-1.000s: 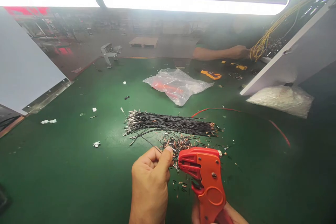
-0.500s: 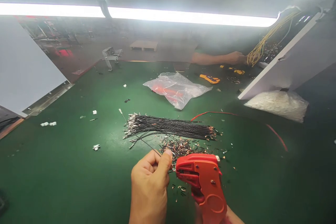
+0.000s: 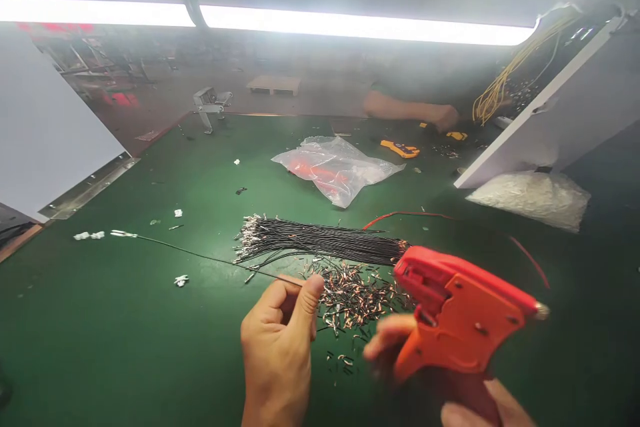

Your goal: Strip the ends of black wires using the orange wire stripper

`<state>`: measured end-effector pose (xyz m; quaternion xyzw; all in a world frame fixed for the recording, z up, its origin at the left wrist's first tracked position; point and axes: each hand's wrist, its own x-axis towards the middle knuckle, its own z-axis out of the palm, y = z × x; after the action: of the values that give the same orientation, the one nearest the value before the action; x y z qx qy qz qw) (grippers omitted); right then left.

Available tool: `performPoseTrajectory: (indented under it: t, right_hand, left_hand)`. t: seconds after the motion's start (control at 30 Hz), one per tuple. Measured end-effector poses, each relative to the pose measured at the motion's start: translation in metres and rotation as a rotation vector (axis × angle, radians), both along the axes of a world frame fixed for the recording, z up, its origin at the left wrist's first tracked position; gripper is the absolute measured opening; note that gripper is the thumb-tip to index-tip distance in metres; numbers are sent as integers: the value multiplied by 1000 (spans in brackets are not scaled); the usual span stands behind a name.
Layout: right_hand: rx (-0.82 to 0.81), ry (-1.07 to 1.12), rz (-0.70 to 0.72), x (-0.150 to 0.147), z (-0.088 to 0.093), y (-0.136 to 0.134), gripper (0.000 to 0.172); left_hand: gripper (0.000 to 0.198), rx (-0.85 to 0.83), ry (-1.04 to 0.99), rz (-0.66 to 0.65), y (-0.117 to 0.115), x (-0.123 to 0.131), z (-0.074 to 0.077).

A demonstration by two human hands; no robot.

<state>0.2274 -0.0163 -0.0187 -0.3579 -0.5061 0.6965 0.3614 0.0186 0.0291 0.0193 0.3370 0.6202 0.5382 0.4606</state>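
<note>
My left hand (image 3: 280, 340) pinches one thin black wire (image 3: 200, 257) between thumb and forefinger; the wire stretches out to the left, its metal terminal near the white scraps. My right hand (image 3: 450, 387) grips an orange wire stripper (image 3: 460, 310), swung out to the right and away from the wire, its jaw pointing left. Just beyond both hands lie a bundle of black wires with metal terminals (image 3: 320, 240) and a heap of cut wire scraps (image 3: 355, 290) on the green bench mat (image 3: 125, 347).
A clear plastic bag with orange parts (image 3: 337, 167) lies further back. A red wire (image 3: 450, 220) curves right. A bag of white parts (image 3: 530, 197) sits under a slanted white board (image 3: 550, 113). Another person's arm (image 3: 410, 110) reaches near yellow wires (image 3: 493, 93).
The stripper has left the wire and swung right, tilting. The wire in my left hand now lies pulled out straight to the left. The other person's hand has dropped lower.
</note>
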Motion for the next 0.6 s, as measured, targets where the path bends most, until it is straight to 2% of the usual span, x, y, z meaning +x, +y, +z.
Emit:
performPoseTrajectory:
  t: [0.07, 0.17, 0.3, 0.37, 0.43, 0.47, 0.53, 0.6]
  right_hand:
    - [53, -187, -229, 11, 9, 3, 50]
    - [180, -376, -502, 20, 20, 11, 56]
    - [434, -378, -621, 27, 16, 24, 61]
    - [623, -418, -654, 31, 9, 27, 65]
    - [756, -563, -645, 33, 2, 26, 70]
    - [752, -656, -619, 32, 0, 24, 72]
    - [793, -799, -500, 30, 0, 20, 81]
    - [894, -839, -377, 26, 2, 18, 93]
  left_hand:
    - [33, 0, 70, -63, -3, 3, -5]
    - [23, 5, 114, -111, -7, 9, -12]
    - [16, 39, 164, -124, -8, 13, -23]
    - [18, 91, 192, -144, -8, 12, -29]
    - [17, 165, 220, -157, -9, 12, -33]
    - [15, 203, 233, -162, -10, 13, -35]
    - [8, 288, 257, -171, -12, 15, -37]
    - [6, 387, 290, -195, -16, 18, -40]
